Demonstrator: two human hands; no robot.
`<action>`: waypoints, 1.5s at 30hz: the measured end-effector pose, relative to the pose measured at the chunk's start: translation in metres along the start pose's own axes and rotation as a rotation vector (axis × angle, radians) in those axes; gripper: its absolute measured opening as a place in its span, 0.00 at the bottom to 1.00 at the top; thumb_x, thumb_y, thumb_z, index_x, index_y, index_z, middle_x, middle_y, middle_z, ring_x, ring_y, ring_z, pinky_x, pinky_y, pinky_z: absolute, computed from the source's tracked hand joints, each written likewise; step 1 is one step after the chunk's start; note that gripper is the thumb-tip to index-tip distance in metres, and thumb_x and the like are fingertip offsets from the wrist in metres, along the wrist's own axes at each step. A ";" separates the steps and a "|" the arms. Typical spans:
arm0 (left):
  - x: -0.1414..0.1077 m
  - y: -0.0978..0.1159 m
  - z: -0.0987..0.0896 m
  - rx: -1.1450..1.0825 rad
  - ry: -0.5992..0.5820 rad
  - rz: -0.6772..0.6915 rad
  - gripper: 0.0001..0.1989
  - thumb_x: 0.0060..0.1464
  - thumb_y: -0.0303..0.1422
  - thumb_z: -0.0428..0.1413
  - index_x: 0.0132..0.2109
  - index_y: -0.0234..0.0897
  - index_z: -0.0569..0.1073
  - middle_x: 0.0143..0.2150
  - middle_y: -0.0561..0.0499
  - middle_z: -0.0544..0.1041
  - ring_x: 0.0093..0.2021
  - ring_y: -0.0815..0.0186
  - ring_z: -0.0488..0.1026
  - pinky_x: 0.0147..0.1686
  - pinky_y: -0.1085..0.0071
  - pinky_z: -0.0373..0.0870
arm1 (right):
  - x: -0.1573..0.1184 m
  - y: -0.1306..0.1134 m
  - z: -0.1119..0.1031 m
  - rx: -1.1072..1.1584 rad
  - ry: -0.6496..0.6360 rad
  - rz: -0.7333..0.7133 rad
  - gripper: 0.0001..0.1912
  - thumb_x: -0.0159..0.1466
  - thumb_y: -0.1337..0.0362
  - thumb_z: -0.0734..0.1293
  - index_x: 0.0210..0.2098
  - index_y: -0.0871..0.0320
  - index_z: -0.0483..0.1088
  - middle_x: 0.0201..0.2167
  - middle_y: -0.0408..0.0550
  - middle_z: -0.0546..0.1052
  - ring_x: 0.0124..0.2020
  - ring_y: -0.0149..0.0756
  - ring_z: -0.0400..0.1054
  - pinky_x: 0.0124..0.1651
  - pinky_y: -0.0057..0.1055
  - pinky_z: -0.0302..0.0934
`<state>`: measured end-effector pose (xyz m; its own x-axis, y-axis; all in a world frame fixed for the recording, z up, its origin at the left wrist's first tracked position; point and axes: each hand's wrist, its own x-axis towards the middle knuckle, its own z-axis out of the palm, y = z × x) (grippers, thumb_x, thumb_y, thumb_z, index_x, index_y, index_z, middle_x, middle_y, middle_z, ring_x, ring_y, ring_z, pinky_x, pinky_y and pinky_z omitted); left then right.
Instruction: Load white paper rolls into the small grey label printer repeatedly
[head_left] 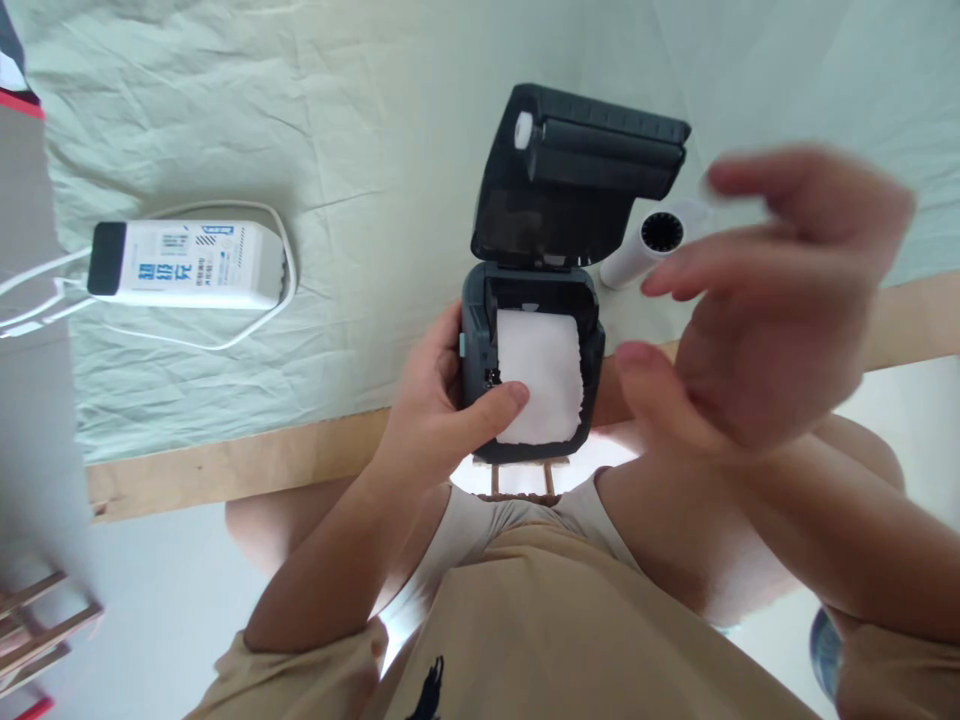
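My left hand (450, 405) grips the side of a small dark thermal printer (471, 330), its thumb lying on the white paper (541, 365) inside. The printer's lid (570, 170) is swung up, showing a black roller on its underside. The paper has a ragged edge and fills most of the compartment. To the right of the printer, my right hand (780, 290) is raised and blurred by motion, fingers apart with nothing seen in them. A white cylinder with a black hollow end (637, 245) lies behind it, close to the lid.
On the left of the pale green cloth (375, 150) lies a white power strip or charger (202, 265) with printed lettering and a white cable looped round it. The table's wooden front edge (225, 460) runs just before my lap. A wooden rack (45, 640) stands at lower left.
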<state>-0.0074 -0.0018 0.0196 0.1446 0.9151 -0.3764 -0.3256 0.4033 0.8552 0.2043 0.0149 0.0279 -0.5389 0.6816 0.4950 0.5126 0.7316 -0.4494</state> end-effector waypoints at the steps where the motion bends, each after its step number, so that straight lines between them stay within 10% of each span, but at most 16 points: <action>1: -0.001 0.000 0.000 -0.004 -0.003 0.001 0.29 0.49 0.27 0.75 0.59 0.40 0.82 0.50 0.47 0.89 0.48 0.56 0.87 0.46 0.68 0.87 | 0.001 -0.001 0.000 -0.004 -0.011 0.044 0.09 0.71 0.49 0.74 0.46 0.44 0.80 0.43 0.47 0.81 0.52 0.46 0.76 0.49 0.45 0.70; 14: 0.001 -0.003 -0.002 -0.024 0.035 0.057 0.26 0.48 0.29 0.76 0.55 0.39 0.83 0.53 0.45 0.88 0.55 0.51 0.87 0.53 0.63 0.87 | 0.002 0.010 0.009 0.118 0.088 0.292 0.18 0.69 0.53 0.76 0.55 0.45 0.75 0.43 0.47 0.76 0.49 0.46 0.75 0.48 0.45 0.74; 18: 0.000 -0.010 -0.004 -0.137 0.002 0.106 0.19 0.58 0.36 0.72 0.55 0.37 0.84 0.44 0.47 0.87 0.43 0.58 0.88 0.35 0.71 0.84 | -0.005 0.018 0.014 0.302 0.155 0.301 0.15 0.69 0.60 0.75 0.53 0.46 0.72 0.35 0.41 0.70 0.36 0.37 0.69 0.37 0.37 0.67; 29: 0.000 -0.008 0.000 -0.128 0.062 0.075 0.16 0.64 0.40 0.74 0.54 0.38 0.87 0.40 0.51 0.86 0.32 0.69 0.83 0.29 0.79 0.79 | 0.010 0.008 -0.002 0.644 -0.060 0.571 0.30 0.70 0.66 0.71 0.24 0.54 0.45 0.19 0.34 0.49 0.22 0.22 0.40 0.24 0.31 0.39; 40: 0.002 -0.012 0.003 -0.171 0.069 0.149 0.15 0.64 0.43 0.74 0.52 0.41 0.88 0.41 0.54 0.88 0.36 0.69 0.85 0.33 0.79 0.82 | 0.011 0.013 0.000 0.769 -0.098 0.663 0.31 0.66 0.59 0.77 0.21 0.54 0.51 0.18 0.34 0.54 0.20 0.20 0.47 0.21 0.27 0.40; 45: 0.005 -0.014 0.007 -0.209 0.120 0.136 0.13 0.72 0.46 0.66 0.47 0.42 0.87 0.44 0.55 0.89 0.44 0.67 0.88 0.42 0.75 0.87 | 0.003 0.014 0.002 0.928 -0.106 0.687 0.37 0.70 0.39 0.76 0.21 0.54 0.57 0.17 0.37 0.58 0.20 0.24 0.52 0.21 0.28 0.44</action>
<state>0.0047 -0.0029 0.0085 -0.0214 0.9495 -0.3132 -0.5223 0.2565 0.8133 0.2084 0.0277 0.0215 -0.4130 0.9041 -0.1100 0.0556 -0.0956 -0.9939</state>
